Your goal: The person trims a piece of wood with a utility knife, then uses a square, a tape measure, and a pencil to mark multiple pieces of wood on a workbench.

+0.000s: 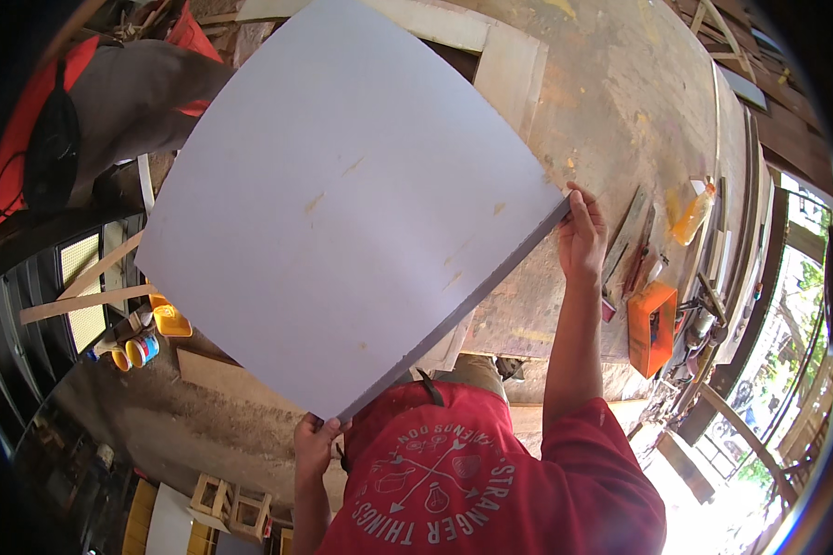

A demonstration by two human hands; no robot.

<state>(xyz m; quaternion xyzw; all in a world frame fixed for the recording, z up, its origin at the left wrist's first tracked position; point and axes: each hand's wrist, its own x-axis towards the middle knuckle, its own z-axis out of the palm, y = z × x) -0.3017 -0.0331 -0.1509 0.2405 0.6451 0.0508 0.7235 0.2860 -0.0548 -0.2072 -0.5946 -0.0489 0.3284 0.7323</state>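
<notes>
A large square pale grey panel (342,194) with a darker edge and small tan marks fills the middle of the view, held above a worn wooden work surface (620,111). My right hand (583,236) is closed on the panel's right corner, thumb on the edge. My left hand (317,449) grips the near corner at the bottom, with its fingers partly hidden by the panel. Pale boards (500,102) lie on the work surface, partly under the panel.
Another person (120,102) in grey and red is at the upper left. An orange bin (650,328), a yellowish bottle (692,213) and wood strips (625,236) lie at the right. Yellow containers (172,319) and sticks are at the left, wooden frames (211,495) at lower left.
</notes>
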